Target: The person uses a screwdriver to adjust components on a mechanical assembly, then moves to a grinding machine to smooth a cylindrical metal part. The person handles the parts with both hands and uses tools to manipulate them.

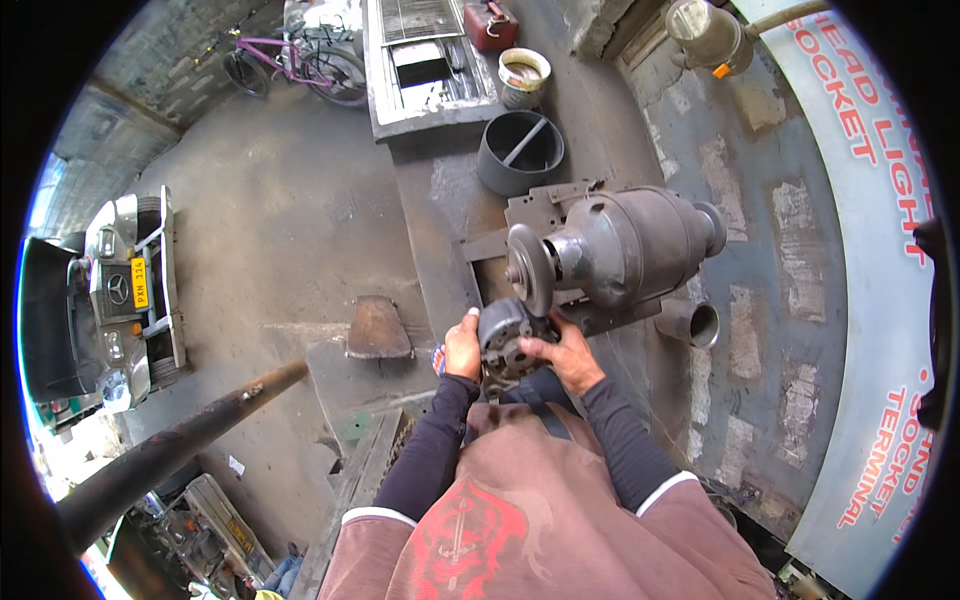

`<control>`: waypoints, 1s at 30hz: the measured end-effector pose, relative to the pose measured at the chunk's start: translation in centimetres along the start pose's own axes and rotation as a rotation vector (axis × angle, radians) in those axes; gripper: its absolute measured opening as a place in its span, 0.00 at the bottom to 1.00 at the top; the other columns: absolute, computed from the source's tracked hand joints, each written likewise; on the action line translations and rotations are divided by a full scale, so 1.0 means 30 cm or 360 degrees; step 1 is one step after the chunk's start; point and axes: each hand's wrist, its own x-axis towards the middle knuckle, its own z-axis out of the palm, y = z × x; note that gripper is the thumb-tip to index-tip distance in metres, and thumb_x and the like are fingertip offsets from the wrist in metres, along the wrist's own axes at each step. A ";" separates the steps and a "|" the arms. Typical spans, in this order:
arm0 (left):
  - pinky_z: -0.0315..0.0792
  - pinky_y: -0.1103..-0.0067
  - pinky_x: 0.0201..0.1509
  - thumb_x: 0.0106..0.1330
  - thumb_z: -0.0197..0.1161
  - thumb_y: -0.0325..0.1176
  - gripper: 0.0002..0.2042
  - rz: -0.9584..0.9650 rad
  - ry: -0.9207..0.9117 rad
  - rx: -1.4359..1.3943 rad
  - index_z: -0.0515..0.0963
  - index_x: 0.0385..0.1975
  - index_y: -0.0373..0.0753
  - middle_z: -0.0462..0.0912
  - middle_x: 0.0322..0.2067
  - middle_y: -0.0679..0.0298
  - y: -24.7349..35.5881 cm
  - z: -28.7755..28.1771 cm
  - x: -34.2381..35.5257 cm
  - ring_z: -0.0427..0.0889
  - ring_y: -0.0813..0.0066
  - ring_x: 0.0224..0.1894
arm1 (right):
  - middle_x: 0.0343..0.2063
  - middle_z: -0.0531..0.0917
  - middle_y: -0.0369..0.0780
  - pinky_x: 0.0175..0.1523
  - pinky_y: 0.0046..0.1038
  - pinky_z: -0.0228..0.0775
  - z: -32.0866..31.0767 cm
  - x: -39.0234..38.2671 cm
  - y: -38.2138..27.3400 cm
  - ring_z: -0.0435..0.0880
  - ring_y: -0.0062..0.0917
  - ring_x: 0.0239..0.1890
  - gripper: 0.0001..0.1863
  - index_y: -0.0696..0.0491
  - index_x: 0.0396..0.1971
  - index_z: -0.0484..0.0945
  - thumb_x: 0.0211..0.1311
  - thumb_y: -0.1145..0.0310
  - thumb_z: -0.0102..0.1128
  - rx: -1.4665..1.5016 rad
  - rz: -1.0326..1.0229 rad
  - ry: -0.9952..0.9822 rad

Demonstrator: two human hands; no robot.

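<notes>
Both my hands hold a round, dark grey metal housing with several holes in its end face. My left hand grips its left side, thumb up along the edge. My right hand wraps its right side, with the thumb across the face. Right at the housing's upper right is the wheel of a big grey bench grinder. The housing's top edge meets or nearly meets the wheel's lower rim; whether they touch, I cannot tell. Nor can I tell if the wheel turns.
Beyond the grinder stand a black round tub, a pale bucket and a red container. A short pipe lies right of it. A rusty seat and a long dark pole are at left; a truck stands further off.
</notes>
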 end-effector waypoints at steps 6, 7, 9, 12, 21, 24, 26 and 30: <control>0.77 0.73 0.54 0.75 0.55 0.33 0.15 0.0166 -0.0270 -0.0446 0.84 0.47 0.29 0.89 0.44 0.45 0.098 0.066 -0.005 0.89 0.58 0.48 | 0.58 0.81 0.48 0.69 0.33 0.67 -0.006 -0.014 -0.063 0.77 0.34 0.62 0.46 0.62 0.64 0.74 0.48 0.52 0.83 -0.0217 0.0031 0.0096; 0.77 0.73 0.54 0.75 0.55 0.33 0.15 0.0337 -0.0235 -0.0262 0.84 0.47 0.29 0.89 0.44 0.46 0.096 0.070 -0.001 0.89 0.57 0.48 | 0.59 0.80 0.48 0.69 0.32 0.67 -0.015 -0.011 -0.063 0.77 0.34 0.62 0.47 0.63 0.65 0.73 0.49 0.52 0.82 -0.0240 0.0013 0.0065; 0.78 0.71 0.54 0.74 0.56 0.33 0.15 0.0677 -0.0164 0.0103 0.84 0.48 0.29 0.89 0.43 0.46 0.068 0.072 0.009 0.89 0.56 0.48 | 0.59 0.80 0.48 0.68 0.32 0.69 -0.030 -0.002 -0.073 0.77 0.33 0.62 0.48 0.64 0.67 0.70 0.51 0.52 0.81 -0.0290 -0.0022 0.0007; 0.80 0.71 0.46 0.72 0.60 0.38 0.17 -0.0133 -0.0205 -0.0901 0.85 0.43 0.27 0.90 0.37 0.52 0.197 0.038 -0.139 0.89 0.67 0.36 | 0.57 0.82 0.48 0.68 0.33 0.68 0.004 -0.021 -0.117 0.79 0.34 0.60 0.46 0.61 0.64 0.75 0.48 0.51 0.84 -0.0318 0.0037 -0.0043; 0.77 0.65 0.52 0.75 0.53 0.35 0.15 0.0240 -0.0037 -0.0345 0.85 0.48 0.33 0.87 0.39 0.43 -0.025 0.063 0.056 0.87 0.51 0.44 | 0.52 0.84 0.46 0.64 0.31 0.72 0.020 0.032 -0.079 0.81 0.30 0.56 0.42 0.61 0.61 0.76 0.53 0.49 0.81 -0.0128 0.0080 -0.0009; 0.76 0.69 0.48 0.75 0.58 0.37 0.16 0.0027 -0.0131 -0.0690 0.86 0.43 0.29 0.89 0.35 0.51 0.125 0.052 -0.036 0.87 0.62 0.39 | 0.54 0.83 0.46 0.65 0.31 0.71 0.001 0.024 -0.088 0.80 0.30 0.57 0.42 0.61 0.63 0.75 0.53 0.51 0.81 -0.0315 0.0008 0.0006; 0.76 0.72 0.45 0.73 0.62 0.40 0.17 0.0042 -0.0222 -0.0879 0.86 0.39 0.28 0.88 0.33 0.61 0.133 0.035 -0.100 0.85 0.70 0.35 | 0.55 0.83 0.46 0.66 0.31 0.71 0.020 -0.042 -0.099 0.80 0.30 0.58 0.43 0.62 0.64 0.74 0.54 0.53 0.82 -0.0257 -0.0061 -0.0007; 0.77 0.75 0.39 0.73 0.61 0.39 0.16 0.0002 -0.0241 -0.0907 0.86 0.35 0.29 0.89 0.31 0.59 0.233 0.020 -0.171 0.85 0.72 0.30 | 0.56 0.83 0.47 0.66 0.31 0.70 0.040 -0.082 -0.116 0.80 0.30 0.59 0.43 0.64 0.65 0.72 0.56 0.57 0.81 -0.0311 -0.0093 0.0086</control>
